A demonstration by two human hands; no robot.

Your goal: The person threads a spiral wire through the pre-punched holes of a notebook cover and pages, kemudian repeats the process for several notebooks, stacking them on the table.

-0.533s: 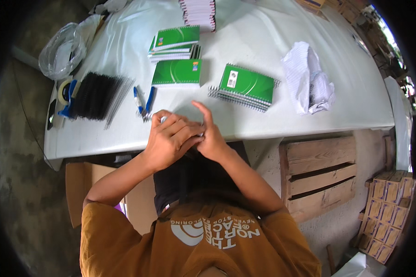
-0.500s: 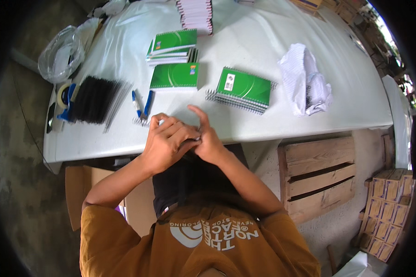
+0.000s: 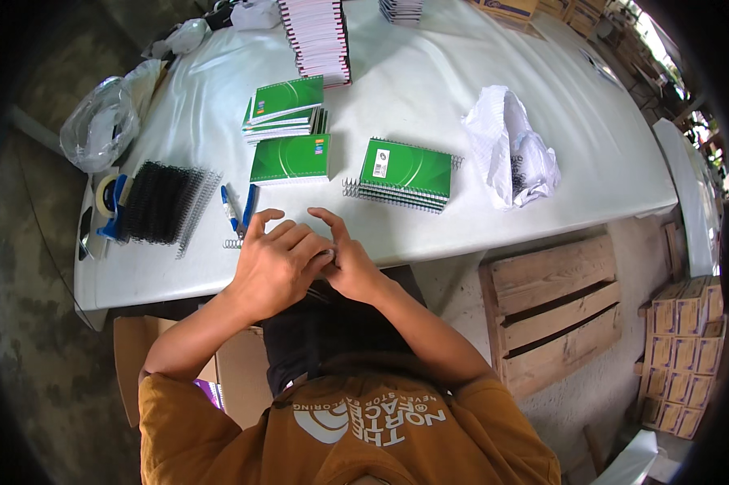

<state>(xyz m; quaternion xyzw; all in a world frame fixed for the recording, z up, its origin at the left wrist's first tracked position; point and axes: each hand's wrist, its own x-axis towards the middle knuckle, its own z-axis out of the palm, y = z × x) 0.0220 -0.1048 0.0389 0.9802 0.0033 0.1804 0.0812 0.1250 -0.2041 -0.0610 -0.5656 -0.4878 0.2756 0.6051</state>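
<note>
My left hand (image 3: pixel 274 271) and my right hand (image 3: pixel 350 267) are pressed together at the near edge of the white table (image 3: pixel 477 89), the left fingers lying over the right. Whatever is between them is hidden. Just beyond the left hand lie blue-handled pliers (image 3: pixel 239 212) and a small wire coil piece (image 3: pixel 232 242). A green spiral notebook (image 3: pixel 405 174) lies beyond the right hand. Another green notebook (image 3: pixel 291 158) sits behind the pliers, with a short stack of green notebooks (image 3: pixel 286 105) farther back.
A pile of black spiral bindings (image 3: pixel 164 202) and a tape roll (image 3: pixel 105 194) lie at the left. A crumpled white bag (image 3: pixel 511 153) is at the right, a tall notebook stack (image 3: pixel 317 36) at the back. A wooden pallet (image 3: pixel 554 299) and cardboard boxes (image 3: pixel 680 356) stand on the floor.
Both hands stay joined at the table's edge. My right index finger has lowered and the fingers have shifted a little against each other.
</note>
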